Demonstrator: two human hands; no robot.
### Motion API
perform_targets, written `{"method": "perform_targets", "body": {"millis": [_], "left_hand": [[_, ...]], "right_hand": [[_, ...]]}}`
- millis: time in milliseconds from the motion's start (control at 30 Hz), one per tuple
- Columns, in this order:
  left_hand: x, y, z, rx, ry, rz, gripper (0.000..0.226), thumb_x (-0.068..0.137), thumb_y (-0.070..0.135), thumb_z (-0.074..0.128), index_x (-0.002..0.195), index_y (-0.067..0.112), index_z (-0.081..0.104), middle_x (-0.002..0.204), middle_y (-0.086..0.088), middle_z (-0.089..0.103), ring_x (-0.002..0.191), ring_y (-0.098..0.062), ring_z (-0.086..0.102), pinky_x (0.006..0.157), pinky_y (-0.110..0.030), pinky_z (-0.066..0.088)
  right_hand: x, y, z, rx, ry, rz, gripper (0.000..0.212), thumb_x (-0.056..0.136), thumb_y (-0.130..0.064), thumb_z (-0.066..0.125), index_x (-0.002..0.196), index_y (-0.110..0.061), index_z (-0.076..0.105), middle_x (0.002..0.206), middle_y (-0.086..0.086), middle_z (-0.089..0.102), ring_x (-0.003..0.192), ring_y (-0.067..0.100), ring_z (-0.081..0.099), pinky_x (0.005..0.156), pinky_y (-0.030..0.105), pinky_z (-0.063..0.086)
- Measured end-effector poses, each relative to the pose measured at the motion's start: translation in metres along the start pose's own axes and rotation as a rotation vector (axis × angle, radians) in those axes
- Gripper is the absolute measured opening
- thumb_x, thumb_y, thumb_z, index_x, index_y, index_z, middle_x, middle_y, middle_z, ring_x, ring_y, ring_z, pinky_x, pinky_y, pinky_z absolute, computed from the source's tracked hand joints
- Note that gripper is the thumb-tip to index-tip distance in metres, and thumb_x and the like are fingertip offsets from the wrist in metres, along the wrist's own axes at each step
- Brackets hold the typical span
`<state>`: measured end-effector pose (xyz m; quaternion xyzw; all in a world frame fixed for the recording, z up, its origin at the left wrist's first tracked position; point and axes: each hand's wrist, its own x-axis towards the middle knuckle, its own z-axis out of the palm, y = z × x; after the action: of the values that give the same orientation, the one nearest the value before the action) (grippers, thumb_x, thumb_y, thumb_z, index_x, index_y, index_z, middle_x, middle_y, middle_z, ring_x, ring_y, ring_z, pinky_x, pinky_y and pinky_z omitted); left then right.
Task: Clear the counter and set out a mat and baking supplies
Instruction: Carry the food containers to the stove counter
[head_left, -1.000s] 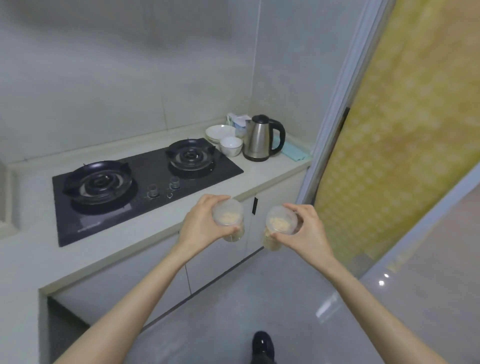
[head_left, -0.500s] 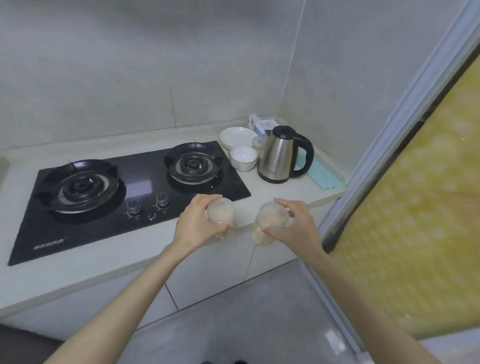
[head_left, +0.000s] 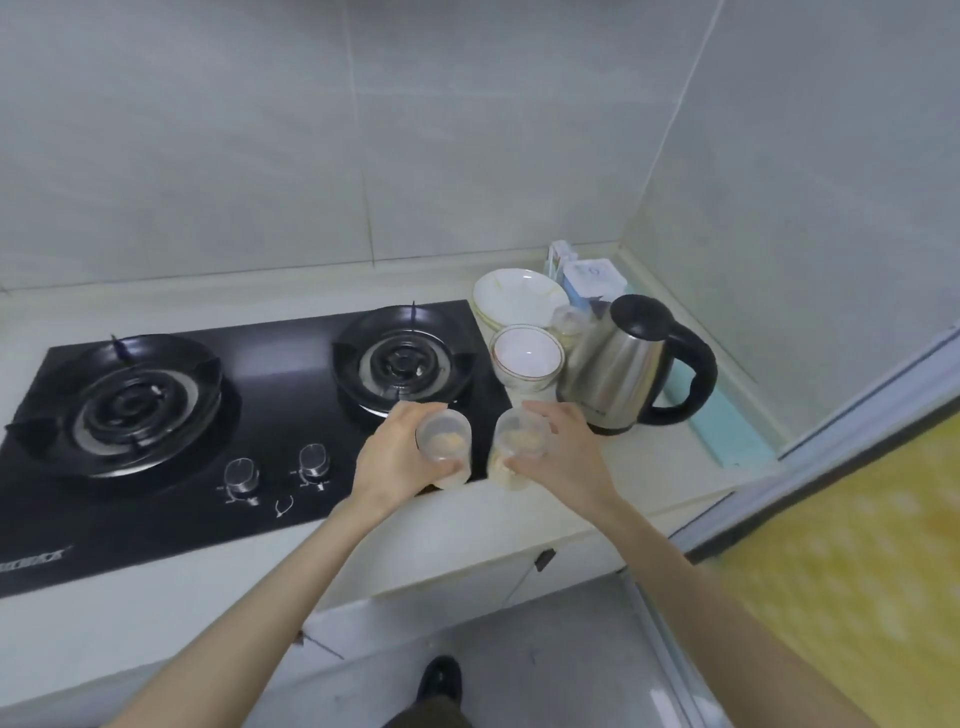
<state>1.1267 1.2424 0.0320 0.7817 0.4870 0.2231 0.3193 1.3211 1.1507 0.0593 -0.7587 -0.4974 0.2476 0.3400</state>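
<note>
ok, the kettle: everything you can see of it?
The kettle stands upright on the counter at its right end, right of the hob. Body looks like brushed steel, tapering upward; closed lid, loop handle and base are black, handle pointing right. A white bowl sits close at its left, contact unclear. The right hand, gripping a jar, is just in front of its base. A teal strip lies by its handle.

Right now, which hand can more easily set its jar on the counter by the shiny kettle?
Probably the right hand. Its clear plastic jar of beige bits is over bare pale counter just before the steel kettle. The left hand holds its matching jar over a corner of the black glass stove.
</note>
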Motion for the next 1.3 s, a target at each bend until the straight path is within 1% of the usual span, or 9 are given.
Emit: {"method": "perform_targets", "body": {"millis": [233, 500, 667, 767, 867, 967, 1067, 1233, 1300], "left_hand": [[0.051, -0.013, 0.009, 0.027, -0.078, -0.038, 0.068, 0.062, 0.041, 0.08, 0.125, 0.037, 0.053, 0.122, 0.016, 0.051, 0.106, -0.011, 0.057, 0.085, -0.034, 0.049], [0.077, -0.023, 0.02, 0.063, -0.156, -0.086, 0.067, 0.061, 0.04, 0.079, 0.123, 0.039, 0.052, 0.118, 0.019, 0.049, 0.101, -0.008, 0.057, 0.079, -0.03, 0.048], [0.079, -0.025, 0.025, 0.068, -0.169, -0.088, 0.071, 0.065, 0.04, 0.08, 0.129, 0.036, 0.049, 0.121, 0.018, 0.045, 0.098, -0.009, 0.057, 0.078, -0.025, 0.045], [0.077, -0.023, 0.027, 0.085, -0.182, -0.106, 0.075, 0.067, 0.042, 0.077, 0.134, 0.035, 0.045, 0.124, 0.017, 0.043, 0.101, -0.013, 0.058, 0.085, -0.033, 0.049], [0.072, -0.02, 0.026, 0.066, -0.178, -0.136, 0.074, 0.07, 0.04, 0.076, 0.136, 0.036, 0.043, 0.129, 0.018, 0.043, 0.103, -0.014, 0.058, 0.089, -0.033, 0.047], [0.062, -0.017, 0.023, 0.011, -0.141, -0.152, 0.065, 0.074, 0.036, 0.072, 0.133, 0.04, 0.045, 0.133, 0.019, 0.045, 0.096, -0.014, 0.062, 0.089, -0.034, 0.049], [0.051, -0.012, 0.015, -0.005, -0.081, -0.157, 0.057, 0.079, 0.033, 0.067, 0.132, 0.04, 0.046, 0.134, 0.018, 0.047, 0.094, -0.012, 0.063, 0.088, -0.036, 0.05], [0.02, 0.007, 0.0, 0.015, 0.062, -0.158, 0.05, 0.086, 0.033, 0.063, 0.133, 0.033, 0.049, 0.125, 0.012, 0.057, 0.069, -0.004, 0.061, 0.077, -0.029, 0.051], [0.002, 0.015, -0.006, 0.014, 0.113, -0.174, 0.049, 0.087, 0.03, 0.062, 0.134, 0.031, 0.049, 0.122, 0.011, 0.059, 0.068, -0.006, 0.062, 0.079, -0.033, 0.053]], "right_hand": [[0.067, 0.006, 0.024, -0.118, -0.075, -0.012, 0.069, 0.064, -0.019, 0.08, 0.128, -0.025, 0.053, 0.122, -0.012, 0.043, 0.121, 0.007, 0.046, 0.099, 0.023, 0.038], [0.115, 0.011, 0.046, -0.191, -0.166, -0.01, 0.075, 0.061, -0.019, 0.081, 0.13, -0.027, 0.052, 0.126, -0.007, 0.047, 0.112, 0.007, 0.049, 0.08, 0.017, 0.031], [0.125, 0.018, 0.05, -0.144, -0.17, -0.012, 0.069, 0.068, -0.013, 0.078, 0.132, -0.025, 0.052, 0.125, -0.005, 0.049, 0.111, 0.006, 0.049, 0.091, 0.017, 0.035], [0.124, 0.025, 0.051, -0.125, -0.178, -0.034, 0.069, 0.071, -0.01, 0.076, 0.134, -0.022, 0.05, 0.131, -0.003, 0.049, 0.12, 0.012, 0.048, 0.101, 0.03, 0.043], [0.12, 0.03, 0.049, -0.12, -0.182, -0.09, 0.062, 0.075, -0.007, 0.073, 0.132, -0.022, 0.053, 0.135, -0.002, 0.047, 0.127, 0.014, 0.045, 0.101, 0.04, 0.046], [0.113, 0.028, 0.042, -0.13, -0.158, -0.129, 0.052, 0.079, -0.004, 0.068, 0.126, -0.024, 0.058, 0.132, -0.002, 0.05, 0.128, 0.012, 0.043, 0.104, 0.026, 0.038], [0.106, 0.02, 0.029, -0.122, -0.148, -0.183, 0.043, 0.083, -0.007, 0.066, 0.122, -0.024, 0.06, 0.121, -0.008, 0.054, 0.12, 0.008, 0.047, 0.093, 0.006, 0.026], [0.079, 0.0, 0.006, -0.037, -0.179, -0.28, 0.033, 0.087, -0.009, 0.062, 0.116, -0.025, 0.062, 0.11, -0.019, 0.056, 0.105, 0.002, 0.051, 0.079, -0.002, 0.034], [0.065, -0.005, 0.003, 0.007, -0.191, -0.309, 0.035, 0.087, -0.008, 0.06, 0.118, -0.023, 0.062, 0.116, -0.013, 0.058, 0.105, 0.006, 0.054, 0.078, 0.006, 0.043]]}}
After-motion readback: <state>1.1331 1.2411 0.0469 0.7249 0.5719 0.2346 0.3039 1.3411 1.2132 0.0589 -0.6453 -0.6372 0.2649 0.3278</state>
